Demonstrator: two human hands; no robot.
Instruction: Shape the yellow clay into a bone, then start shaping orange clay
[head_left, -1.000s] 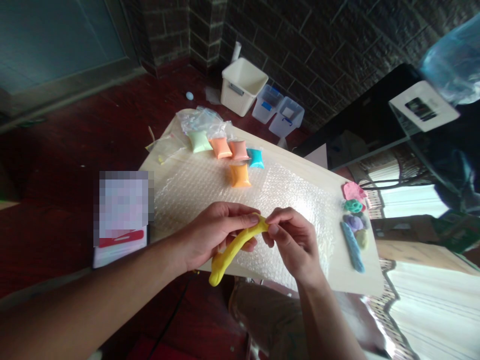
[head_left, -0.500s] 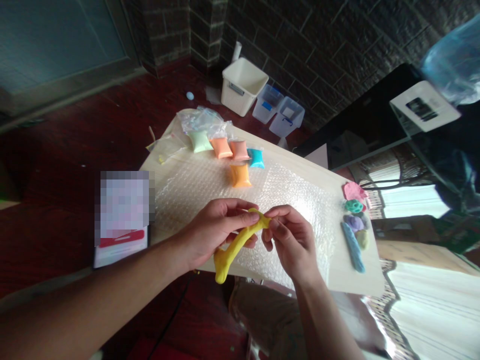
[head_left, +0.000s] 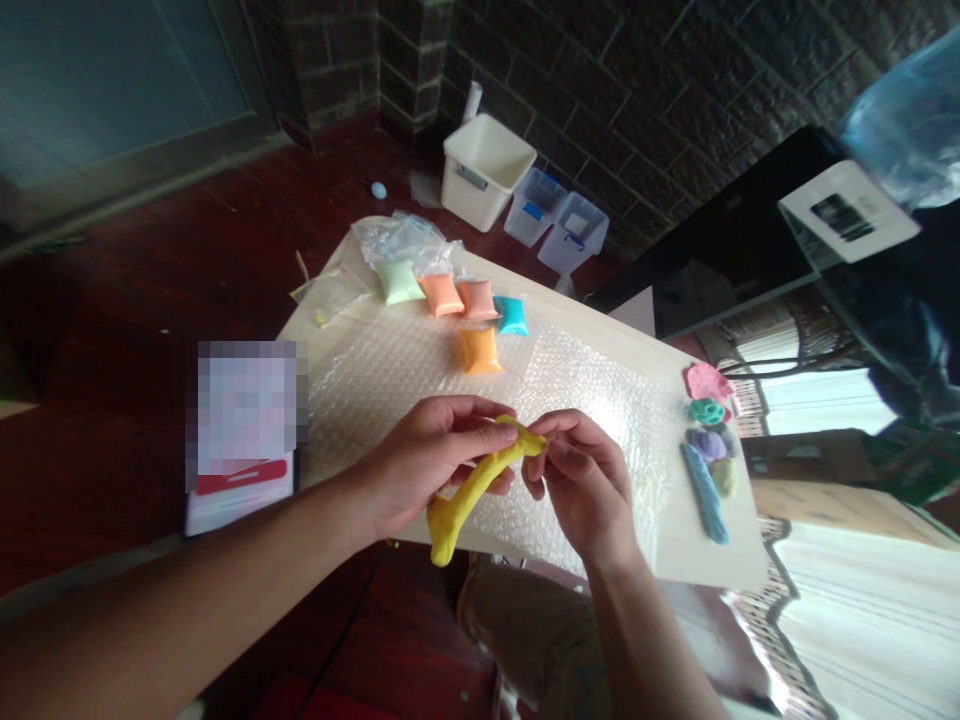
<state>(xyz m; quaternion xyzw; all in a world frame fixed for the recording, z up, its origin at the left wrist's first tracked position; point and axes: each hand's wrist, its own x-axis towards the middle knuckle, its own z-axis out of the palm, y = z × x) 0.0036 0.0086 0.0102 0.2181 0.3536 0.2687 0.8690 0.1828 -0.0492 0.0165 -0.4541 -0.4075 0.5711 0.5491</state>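
A long piece of yellow modelling clay slants between my hands above the near part of the table, bone-like with a knobbed lower end and a forked upper end. My left hand is closed round its upper half, thumb on top and fingers beneath. At the upper right tip, my right hand has its fingers bent in a pinch, with the tip against the index finger and the thumb slightly back from it. Under both hands lies bubble wrap.
Bagged clay packets in green, orange and blue lie at the table's far side. Shaped clay pieces, including a blue roll and a pink one, sit along the right edge. A tablet is at the left.
My right thumb has drawn back a little, so more of the clay's upper right tip shows. My left hand keeps its grip on the clay.
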